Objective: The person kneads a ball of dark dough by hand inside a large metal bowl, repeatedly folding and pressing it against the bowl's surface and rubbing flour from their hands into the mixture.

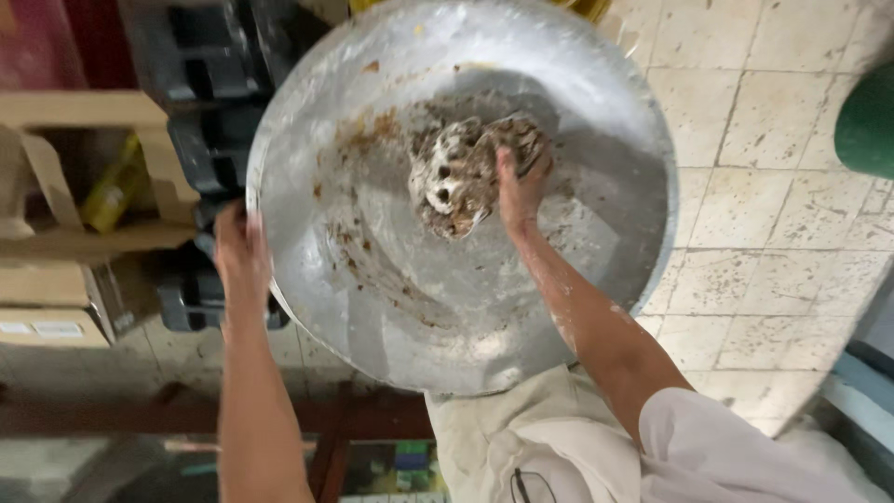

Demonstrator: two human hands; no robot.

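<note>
- Head view: wide round metal pan (pixel 372 279), shallow, dull grey, smeared with flour and brown streaks; its rim fills most of the frame.
- Left hand (pixel 240 253) closed over the pan's left rim, fingers curled around the edge.
- Black crates (pixel 209 140) crowd that rim; cardboard boxes (pixel 56 233) lie further left.
- Tiled floor (pixel 773 214) open to the right of the pan.
- Right hand (pixel 520 182) pressed into the dough lump (pixel 456 177), fingers dug in, gripping it.
- Dough sits just above pan centre: sticky, lumpy, pale with brown patches, roughly round, no clear long axis.
</note>
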